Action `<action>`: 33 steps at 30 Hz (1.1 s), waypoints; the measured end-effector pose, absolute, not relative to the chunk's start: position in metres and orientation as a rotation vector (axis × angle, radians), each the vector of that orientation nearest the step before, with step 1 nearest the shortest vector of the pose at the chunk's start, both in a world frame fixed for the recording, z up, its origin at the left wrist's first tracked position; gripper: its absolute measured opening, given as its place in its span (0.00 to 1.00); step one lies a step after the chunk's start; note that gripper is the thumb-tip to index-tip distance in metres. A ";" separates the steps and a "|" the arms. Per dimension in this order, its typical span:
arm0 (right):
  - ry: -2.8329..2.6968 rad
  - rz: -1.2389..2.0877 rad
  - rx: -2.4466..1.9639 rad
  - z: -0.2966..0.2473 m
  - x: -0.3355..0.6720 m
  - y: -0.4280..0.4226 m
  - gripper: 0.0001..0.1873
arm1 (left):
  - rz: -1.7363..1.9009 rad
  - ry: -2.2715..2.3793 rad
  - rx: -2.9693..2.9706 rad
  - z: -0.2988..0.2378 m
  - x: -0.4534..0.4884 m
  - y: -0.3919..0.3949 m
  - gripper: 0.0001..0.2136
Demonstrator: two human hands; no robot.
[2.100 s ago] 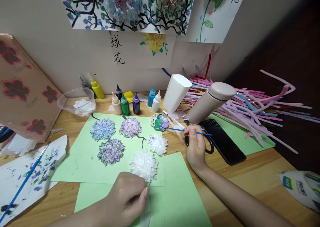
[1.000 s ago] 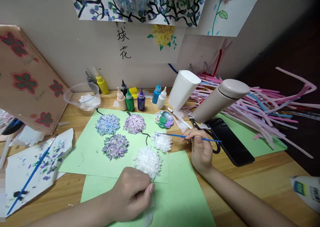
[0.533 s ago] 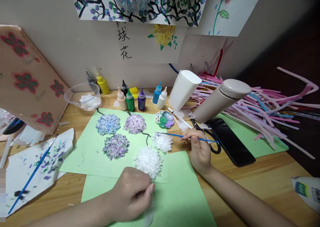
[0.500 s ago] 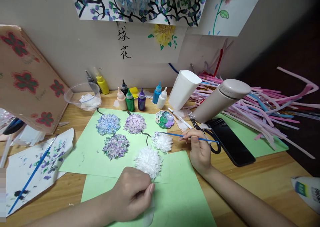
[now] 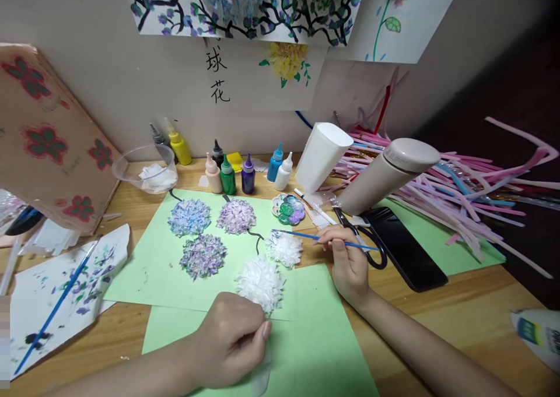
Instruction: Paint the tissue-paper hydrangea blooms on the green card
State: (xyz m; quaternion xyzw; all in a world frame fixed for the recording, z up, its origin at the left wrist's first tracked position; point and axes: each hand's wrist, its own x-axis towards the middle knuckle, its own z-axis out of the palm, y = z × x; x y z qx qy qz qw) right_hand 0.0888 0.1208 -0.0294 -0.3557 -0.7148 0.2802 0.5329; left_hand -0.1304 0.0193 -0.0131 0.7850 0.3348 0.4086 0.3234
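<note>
Paintbrush (image 5: 300, 235) slants, pinched in right hand (image 5: 350, 264); left hand (image 5: 231, 338) curls fistlike.

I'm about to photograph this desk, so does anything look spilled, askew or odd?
Yes: small dark smudges left of the lower purple flower, on the green sheet beneath it. They look odd, perhaps stray paint, because the paper around them is plain.

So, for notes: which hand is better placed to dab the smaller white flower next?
Right hand, probably: it holds a blue brush, tip at the smaller white flower; the left hand is curled beside the larger white flower.
</note>
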 end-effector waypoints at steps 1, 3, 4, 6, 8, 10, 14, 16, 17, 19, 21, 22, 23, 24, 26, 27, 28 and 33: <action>-1.720 0.670 -0.843 -0.029 0.089 0.121 0.13 | 1.072 0.879 2.060 -0.013 -0.130 0.019 0.15; -1.746 0.678 -0.853 -0.029 0.088 0.121 0.12 | 1.072 0.878 2.060 -0.012 -0.130 0.020 0.15; -1.750 0.679 -0.865 -0.029 0.088 0.121 0.12 | 1.073 0.875 2.061 -0.012 -0.130 0.020 0.15; -1.736 0.670 -0.884 -0.030 0.089 0.122 0.12 | 1.076 0.873 2.065 -0.011 -0.129 0.021 0.15; -1.722 0.657 -0.881 -0.030 0.089 0.122 0.13 | 1.079 0.876 2.069 -0.010 -0.128 0.022 0.15; -1.734 0.656 -0.864 -0.031 0.089 0.122 0.13 | 1.079 0.880 2.068 -0.010 -0.128 0.022 0.15; -1.773 0.650 -0.880 -0.030 0.089 0.121 0.12 | 1.070 0.879 2.070 -0.011 -0.129 0.021 0.15; -1.737 0.620 -0.891 -0.030 0.088 0.121 0.12 | 1.069 0.878 2.070 -0.011 -0.129 0.020 0.15; -1.705 0.596 -0.888 -0.029 0.088 0.121 0.12 | 1.071 0.879 2.068 -0.011 -0.128 0.020 0.15; -1.647 0.511 -0.880 -0.028 0.089 0.124 0.13 | 1.076 0.880 2.064 -0.011 -0.128 0.020 0.15; -1.608 0.385 -0.899 -0.028 0.091 0.127 0.13 | 1.083 0.875 2.061 -0.011 -0.128 0.020 0.15; -1.595 0.328 -0.922 -0.027 0.092 0.130 0.13 | 1.084 0.873 2.060 -0.011 -0.128 0.020 0.15; -1.589 0.286 -0.951 -0.027 0.094 0.132 0.14 | 1.085 0.869 2.061 -0.011 -0.128 0.020 0.15; -1.584 0.262 -0.980 -0.027 0.095 0.134 0.14 | 1.086 0.866 2.064 -0.011 -0.128 0.021 0.15; -1.591 0.257 -1.012 -0.027 0.096 0.136 0.15 | 1.080 0.868 2.077 -0.010 -0.129 0.021 0.15; -1.603 0.264 -1.011 -0.027 0.096 0.136 0.15 | 1.080 0.871 2.084 -0.010 -0.129 0.021 0.15; -1.623 0.271 -1.004 -0.027 0.096 0.136 0.15 | 1.078 0.876 2.092 -0.010 -0.129 0.021 0.15; -1.719 0.314 -0.997 -0.026 0.094 0.134 0.15 | 1.054 0.884 2.106 -0.010 -0.130 0.021 0.15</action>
